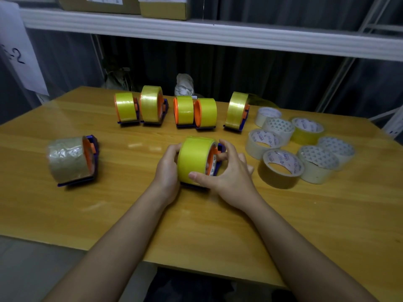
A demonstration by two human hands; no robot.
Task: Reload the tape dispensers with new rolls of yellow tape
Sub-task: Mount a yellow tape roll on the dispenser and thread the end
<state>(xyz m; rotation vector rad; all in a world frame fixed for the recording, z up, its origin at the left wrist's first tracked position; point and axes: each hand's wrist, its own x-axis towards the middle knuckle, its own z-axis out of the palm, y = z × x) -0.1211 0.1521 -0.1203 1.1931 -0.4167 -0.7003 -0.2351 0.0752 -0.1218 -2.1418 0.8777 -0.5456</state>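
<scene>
Both hands work one dispenser (214, 156) near the middle of the worktop (196, 225), and the yellow roll (195, 159) sits on its orange hub. The left hand (169, 168) cups the roll's far side, fingers curled against it, seemingly to brace it. The right hand (226, 171) wraps the hub side, thumb pressed on the tape face, probably seating the roll. Five loaded dispensers (181, 110) line the far edge, likely parked as finished. One dispenser with a dull brownish roll (69, 159) lies toward the left edge, perhaps awaiting reload. Loose rolls (301, 144) cluster by the right edge, within reach
</scene>
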